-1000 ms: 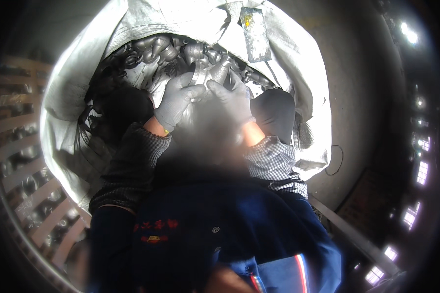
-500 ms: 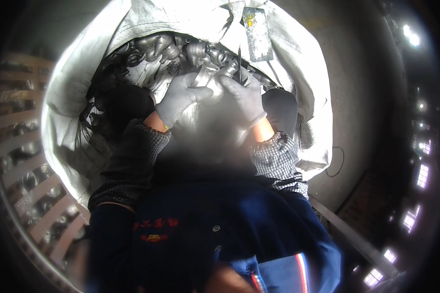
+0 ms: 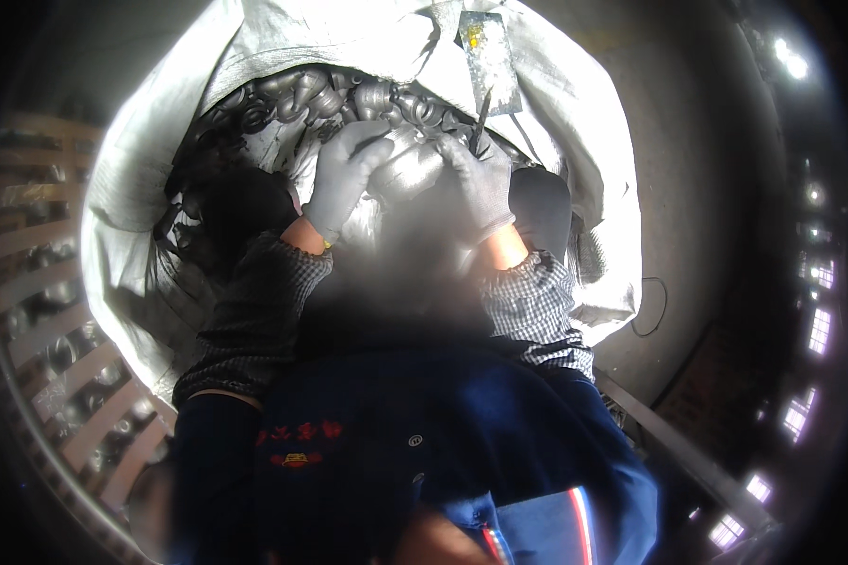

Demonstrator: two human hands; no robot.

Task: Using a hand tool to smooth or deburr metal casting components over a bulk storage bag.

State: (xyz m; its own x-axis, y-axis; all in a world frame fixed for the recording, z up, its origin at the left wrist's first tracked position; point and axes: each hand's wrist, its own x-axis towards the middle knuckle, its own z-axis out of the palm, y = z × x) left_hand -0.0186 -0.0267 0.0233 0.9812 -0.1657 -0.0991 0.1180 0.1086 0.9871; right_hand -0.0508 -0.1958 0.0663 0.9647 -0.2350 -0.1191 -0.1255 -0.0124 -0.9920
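My gloved left hand (image 3: 344,174) grips a shiny grey pipe fitting (image 3: 410,168) from its left side, thumb against it. My gloved right hand (image 3: 481,184) is closed at the fitting's right side. A thin dark tool, knife-like (image 3: 481,124), sticks up from the right hand's fingers; its handle is hidden in the palm. Glare and a blurred dark patch hide the fitting's lower part. Beyond both hands lie several more grey fittings (image 3: 372,98), heaped inside a large white woven sack (image 3: 598,122).
On the sack's far rim rests a worn rectangular plate (image 3: 492,64) with a yellow mark. Slatted pallet-like boards (image 3: 66,377) stand at the left, with fittings behind them. A metal bar (image 3: 683,452) runs across the lower right, and a thin wire loop (image 3: 652,311) lies beside the sack.
The fitting has turned between my hands and shows a wider bright face. My left fingers have shifted up and spread around it; the dark tool now leans more to the right.
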